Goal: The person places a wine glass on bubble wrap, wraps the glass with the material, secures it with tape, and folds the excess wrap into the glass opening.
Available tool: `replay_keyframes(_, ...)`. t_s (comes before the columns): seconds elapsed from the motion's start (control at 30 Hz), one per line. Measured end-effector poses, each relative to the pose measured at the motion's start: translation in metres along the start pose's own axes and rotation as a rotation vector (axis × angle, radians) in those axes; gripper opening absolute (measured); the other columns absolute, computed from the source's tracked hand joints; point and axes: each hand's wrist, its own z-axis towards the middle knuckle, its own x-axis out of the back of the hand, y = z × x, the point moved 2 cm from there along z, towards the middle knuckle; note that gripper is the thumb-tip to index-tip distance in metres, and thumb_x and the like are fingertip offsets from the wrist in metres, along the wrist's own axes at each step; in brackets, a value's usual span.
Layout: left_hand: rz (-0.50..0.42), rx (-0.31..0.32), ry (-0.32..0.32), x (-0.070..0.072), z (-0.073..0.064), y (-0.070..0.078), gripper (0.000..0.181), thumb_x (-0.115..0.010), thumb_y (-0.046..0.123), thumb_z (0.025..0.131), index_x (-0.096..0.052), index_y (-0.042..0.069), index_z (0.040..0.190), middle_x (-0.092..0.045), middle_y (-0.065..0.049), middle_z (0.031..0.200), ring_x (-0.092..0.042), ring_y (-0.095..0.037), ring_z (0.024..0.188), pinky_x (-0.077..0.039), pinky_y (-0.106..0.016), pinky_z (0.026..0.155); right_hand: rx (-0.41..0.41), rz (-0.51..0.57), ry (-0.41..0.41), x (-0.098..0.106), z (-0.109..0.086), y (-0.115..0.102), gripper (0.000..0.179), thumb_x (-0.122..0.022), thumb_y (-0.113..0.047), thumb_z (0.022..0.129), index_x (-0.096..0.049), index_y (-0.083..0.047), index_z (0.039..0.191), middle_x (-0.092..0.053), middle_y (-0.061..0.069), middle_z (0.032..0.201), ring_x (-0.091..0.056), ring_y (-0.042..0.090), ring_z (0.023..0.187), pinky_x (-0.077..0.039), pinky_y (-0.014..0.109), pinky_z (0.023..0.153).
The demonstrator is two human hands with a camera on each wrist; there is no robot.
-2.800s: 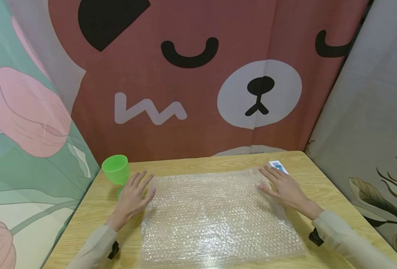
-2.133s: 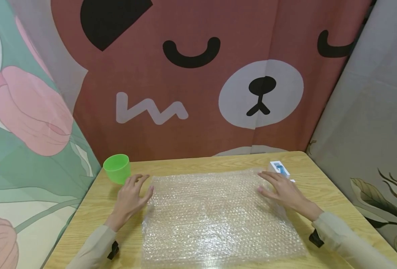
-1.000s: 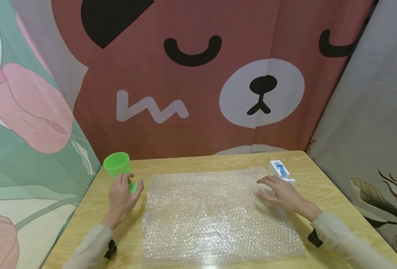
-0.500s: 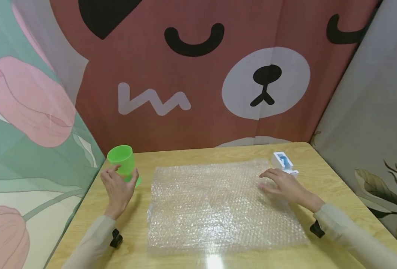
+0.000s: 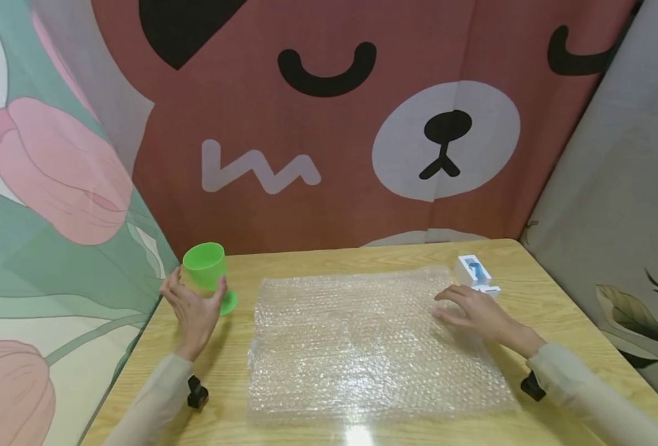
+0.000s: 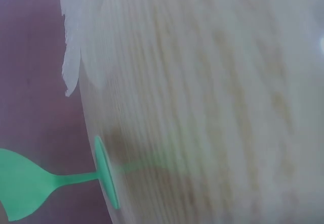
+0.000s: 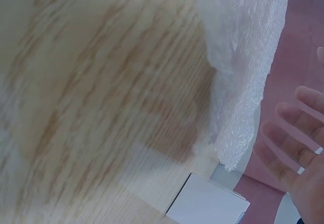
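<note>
1. The green goblet [image 5: 204, 277] stands upright near the far left corner of the wooden surface [image 5: 540, 310]. Its mouth faces up, showing a plain green inner wall (the near side hides the bottom of the bowl, so I cannot tell what is there).
2. The left hand [image 5: 195, 313] is just in front of the goblet, thumb and fingers spread wide on either side of the bowl. Whether they touch it, I cannot tell.
3. The sheet of bubble wrap [image 5: 351, 347] lies flat to the right of the goblet, well apart from the left hand.
4. The right hand [image 5: 476, 311] is over the right edge of the bubble wrap, fingers loosely bent, thumb apart from them, holding nothing.
5. Beyond that hand sits a small white box [image 5: 462, 271] with a blue shape on its upper face (printed or inside, I cannot tell). A flat white piece [image 5: 492, 289] is just beside it.
6. Light sleeves [image 5: 153, 396] cover both forearms, a black device [image 5: 197, 393] under each wrist.
7. Behind hangs a reddish-brown bear-face curtain [image 5: 334, 210], with a tulip-print curtain [image 5: 56, 167] at left.
</note>
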Motion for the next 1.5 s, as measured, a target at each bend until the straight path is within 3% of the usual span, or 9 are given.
replay_keyframes(0.37,-0.04,0.118,-0.081,0.0,-0.001,-0.007,0.096,-0.083,0.033,0.079,-0.025,-0.001,0.148,-0.031,-0.029,0.136,-0.04,-0.041,0.115,-0.035,-0.056,0.092,0.005,0.03,-0.014,0.0,0.001,-0.002,0.027,-0.073,-0.029,0.092,-0.072,-0.008,0.109,-0.068,0.001,0.107,-0.064,0.027,0.101,-0.054,0.049,0.08)
replay_keyframes(0.9,-0.017,0.178,-0.135,-0.005,-0.002,-0.01,0.099,-0.082,0.038,0.08,-0.022,0.002,0.15,-0.033,-0.027,0.138,-0.044,-0.046,0.12,-0.039,-0.062,0.092,-0.016,0.029,-0.014,-0.001,-0.004,-0.001,0.028,-0.074,-0.03,0.091,-0.072,-0.009,0.109,-0.068,0.004,0.11,-0.064,0.028,0.102,-0.053,0.051,0.08)
replay_keyframes(1.2,-0.001,0.197,-0.153,-0.016,-0.002,-0.011,0.101,-0.079,0.044,0.082,-0.02,0.004,0.152,-0.035,-0.023,0.14,-0.043,-0.044,0.123,-0.039,-0.063,0.092,-0.006,0.023,0.01,0.002,-0.009,-0.001,0.025,-0.074,-0.03,0.091,-0.072,-0.011,0.108,-0.068,0.003,0.111,-0.064,0.026,0.1,-0.054,0.049,0.077)
replay_keyframes(1.5,0.019,0.168,-0.131,-0.015,0.001,-0.016,0.101,-0.081,0.042,0.08,-0.021,0.001,0.151,-0.037,-0.025,0.137,-0.046,-0.044,0.12,-0.041,-0.061,0.089,0.011,0.034,0.003,-0.002,-0.008,-0.001,0.023,-0.074,-0.027,0.091,-0.072,-0.013,0.109,-0.067,0.003,0.112,-0.064,0.025,0.1,-0.054,0.048,0.077)
